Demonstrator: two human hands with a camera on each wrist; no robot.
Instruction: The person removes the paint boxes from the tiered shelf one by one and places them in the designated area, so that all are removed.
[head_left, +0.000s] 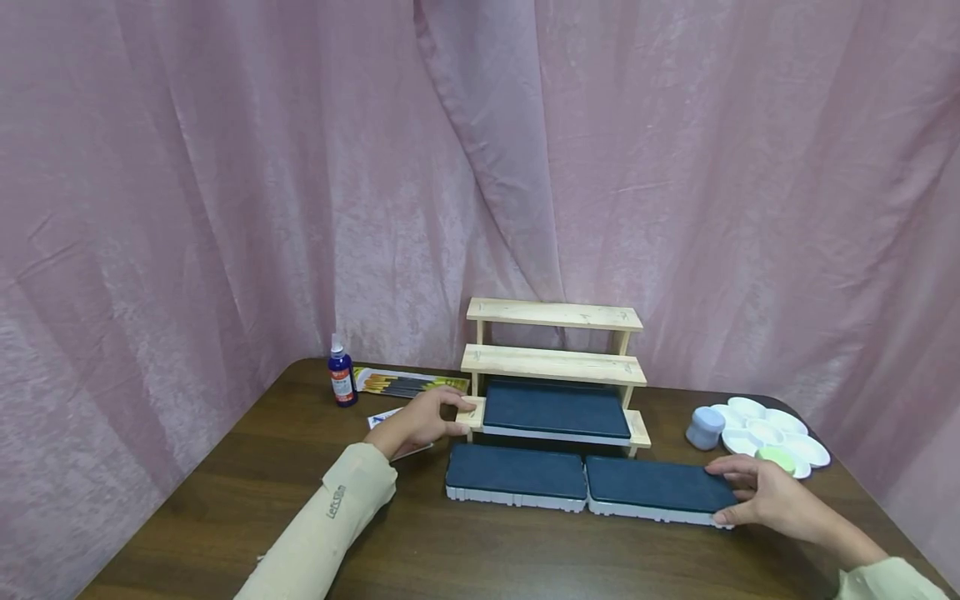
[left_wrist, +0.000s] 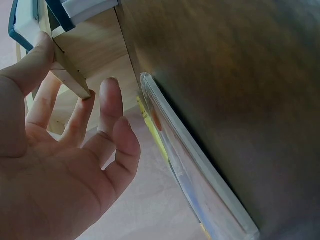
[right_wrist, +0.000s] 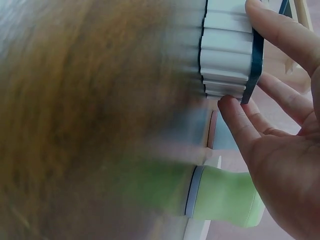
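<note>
A pale wooden tiered stand (head_left: 555, 362) stands at the back middle of the table. My left hand (head_left: 427, 417) grips the left end of its lowest board (left_wrist: 72, 77), thumb above and fingertips at the underside. On that board lies a white box with a dark blue lid (head_left: 555, 408). Two similar boxes sit end to end on the table in front: a left box (head_left: 517, 472) and a right box (head_left: 660, 485). With thumb and fingers at opposite long sides, my right hand (head_left: 780, 500) holds the right box's outer end.
Left of the stand are a blue spray bottle (head_left: 342, 379), a packet of paintbrushes (head_left: 397, 383) and a flat packet (head_left: 380, 417) partly behind my left hand. To the right stand a blue pot (head_left: 705, 427), a green pot (right_wrist: 227, 197) and a white flower-shaped palette (head_left: 783, 421). A pink curtain (head_left: 225, 208) hangs behind.
</note>
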